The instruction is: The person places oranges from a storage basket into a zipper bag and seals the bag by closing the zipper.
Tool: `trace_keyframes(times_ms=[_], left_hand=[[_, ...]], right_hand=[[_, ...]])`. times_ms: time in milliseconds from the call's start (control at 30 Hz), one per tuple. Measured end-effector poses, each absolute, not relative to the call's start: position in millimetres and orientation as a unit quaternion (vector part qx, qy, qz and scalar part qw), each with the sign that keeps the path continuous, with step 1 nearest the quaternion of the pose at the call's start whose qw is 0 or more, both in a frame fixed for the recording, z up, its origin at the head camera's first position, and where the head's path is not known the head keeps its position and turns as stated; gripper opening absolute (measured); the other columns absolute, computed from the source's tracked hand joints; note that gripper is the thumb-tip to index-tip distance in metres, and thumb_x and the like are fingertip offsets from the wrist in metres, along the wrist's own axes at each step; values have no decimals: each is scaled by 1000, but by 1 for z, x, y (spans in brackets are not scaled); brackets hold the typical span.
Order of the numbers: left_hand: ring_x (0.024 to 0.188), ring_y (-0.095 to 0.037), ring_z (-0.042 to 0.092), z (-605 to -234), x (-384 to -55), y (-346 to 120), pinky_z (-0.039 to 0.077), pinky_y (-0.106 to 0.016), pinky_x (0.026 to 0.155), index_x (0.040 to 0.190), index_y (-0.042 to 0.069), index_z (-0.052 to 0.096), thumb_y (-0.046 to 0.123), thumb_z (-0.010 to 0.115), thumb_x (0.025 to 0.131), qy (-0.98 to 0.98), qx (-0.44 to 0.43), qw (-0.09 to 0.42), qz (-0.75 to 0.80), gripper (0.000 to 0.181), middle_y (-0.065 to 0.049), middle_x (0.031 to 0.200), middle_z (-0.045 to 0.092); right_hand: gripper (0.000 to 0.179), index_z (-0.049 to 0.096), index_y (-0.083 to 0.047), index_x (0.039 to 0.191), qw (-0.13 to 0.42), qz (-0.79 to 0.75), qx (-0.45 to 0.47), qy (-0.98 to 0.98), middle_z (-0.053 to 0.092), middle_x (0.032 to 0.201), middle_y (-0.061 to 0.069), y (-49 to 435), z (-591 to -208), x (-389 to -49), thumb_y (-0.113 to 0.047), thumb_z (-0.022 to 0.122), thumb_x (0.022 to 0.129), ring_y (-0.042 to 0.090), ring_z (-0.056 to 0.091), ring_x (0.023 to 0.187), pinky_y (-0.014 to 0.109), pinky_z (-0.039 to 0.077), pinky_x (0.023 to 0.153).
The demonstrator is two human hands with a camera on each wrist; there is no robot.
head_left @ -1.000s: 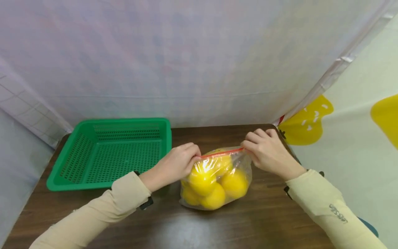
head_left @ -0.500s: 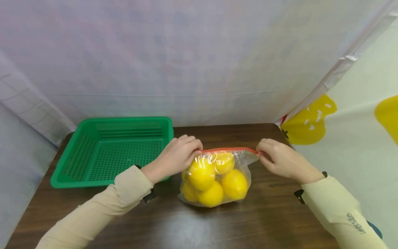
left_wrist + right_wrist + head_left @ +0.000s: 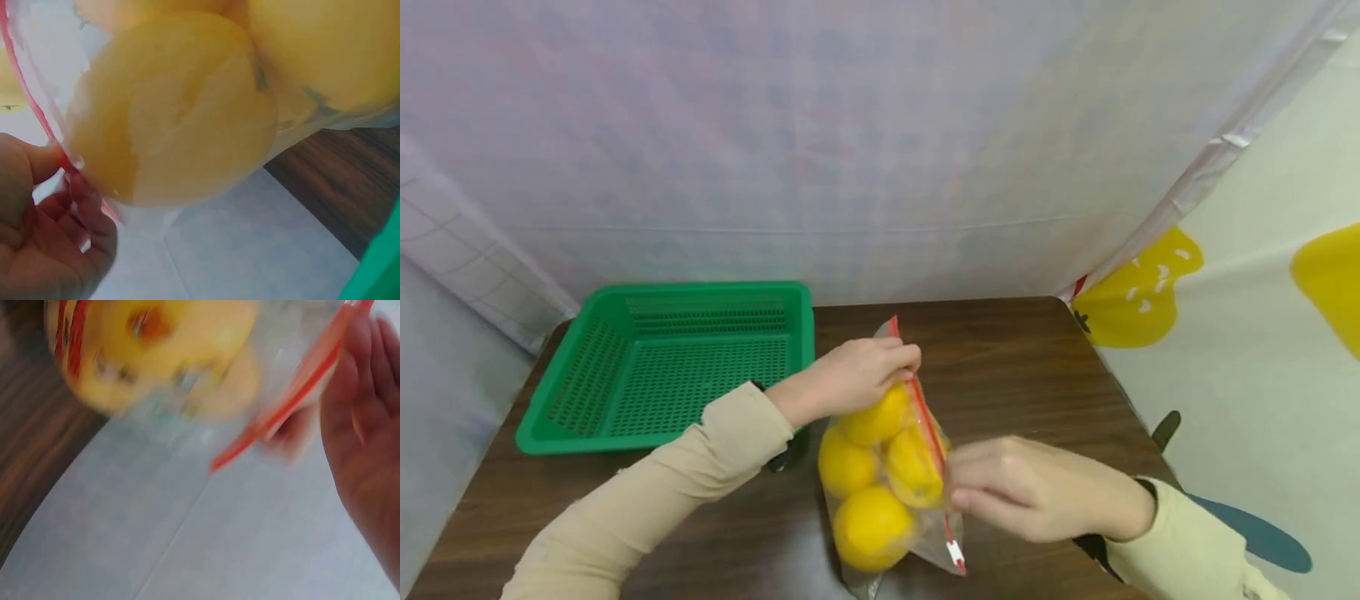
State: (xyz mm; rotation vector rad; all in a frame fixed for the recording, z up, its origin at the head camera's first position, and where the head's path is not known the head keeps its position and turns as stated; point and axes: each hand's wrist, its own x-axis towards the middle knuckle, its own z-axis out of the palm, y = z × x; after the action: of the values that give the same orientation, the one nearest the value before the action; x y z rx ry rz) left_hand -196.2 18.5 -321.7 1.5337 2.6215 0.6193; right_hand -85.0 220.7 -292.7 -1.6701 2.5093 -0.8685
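Observation:
A clear zip bag [image 3: 931, 533] with a red seal and a white slider [image 3: 954, 551] holds several yellow round fruits [image 3: 872, 528]. My left hand [image 3: 865, 375] pinches the bag's red seal near its upper end. In the left wrist view, thumb and fingers of the left hand [image 3: 56, 219] meet on the seal beside a large fruit [image 3: 175, 112]. Motion blurs my right hand [image 3: 1030, 487], which is beside the seal above the slider. Its fingers look fairly straight in the right wrist view, where the hand [image 3: 369, 406] overlaps the seal [image 3: 300, 394].
A green perforated basket [image 3: 662, 446] stands on the brown wooden table [image 3: 1000, 367] to the left. A pale curtain [image 3: 850, 167] hangs behind the table. Another cloth with yellow prints [image 3: 1255, 300] hangs along the right side.
The bag has turned from lying crosswise to upright lengthwise, its seal now running toward me with the slider end nearest. My right hand has come down and nearer, off the seal's right end.

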Motion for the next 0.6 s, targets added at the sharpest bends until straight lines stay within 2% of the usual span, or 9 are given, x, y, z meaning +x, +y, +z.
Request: trace_keyframes(times_ms=[133, 233, 333, 467, 533, 600], left_hand=[[74, -9, 49, -323, -199, 8, 43, -21, 67, 92, 14, 57, 16, 48, 94, 816, 520, 45, 250, 9, 3, 86, 55], [75, -9, 50, -324, -201, 5, 44, -20, 69, 92, 14, 60, 14, 50, 93, 804, 529, 49, 265, 10, 3, 88, 57], [77, -9, 52, -324, -201, 4, 45, -19, 69, 92, 13, 61, 12, 51, 93, 799, 533, 40, 275, 10, 3, 89, 59], [80, -9, 56, -320, -195, 0, 46, -18, 69, 101, 11, 59, 12, 51, 93, 811, 497, 44, 305, 11, 2, 94, 62], [81, -9, 57, -314, -189, -6, 47, -19, 69, 105, 10, 57, 17, 50, 94, 822, 465, 61, 324, 15, 1, 96, 62], [82, -9, 57, -307, -180, -14, 48, -20, 69, 108, 10, 56, 23, 50, 94, 824, 442, 85, 345, 21, 0, 97, 62]], right_hand=[[25, 64, -11, 101, -119, -206, -516, 823, 56, 98, 0, 222, -307, -112, -10, 40, 94, 9, 53, 85, 19, 46, 76], [30, 67, -12, 107, -195, -114, -525, 821, 56, 112, 8, 217, -319, -127, -15, 40, 95, 18, 55, 92, 27, 49, 77], [23, 68, -13, 101, -232, -39, -544, 805, 60, 114, 7, 208, -324, -133, -15, 46, 95, 21, 56, 95, 28, 48, 72], [25, 66, -14, 89, -260, 33, -534, 804, 66, 105, -3, 204, -321, -134, -14, 42, 96, 18, 56, 94, 26, 40, 63], [29, 66, -15, 86, -263, 30, -528, 807, 67, 98, -5, 206, -318, -131, -14, 39, 96, 17, 57, 93, 26, 41, 65], [31, 65, -12, 84, -262, -4, -528, 808, 67, 92, -3, 209, -316, -128, -13, 37, 97, 18, 59, 93, 29, 46, 72]])
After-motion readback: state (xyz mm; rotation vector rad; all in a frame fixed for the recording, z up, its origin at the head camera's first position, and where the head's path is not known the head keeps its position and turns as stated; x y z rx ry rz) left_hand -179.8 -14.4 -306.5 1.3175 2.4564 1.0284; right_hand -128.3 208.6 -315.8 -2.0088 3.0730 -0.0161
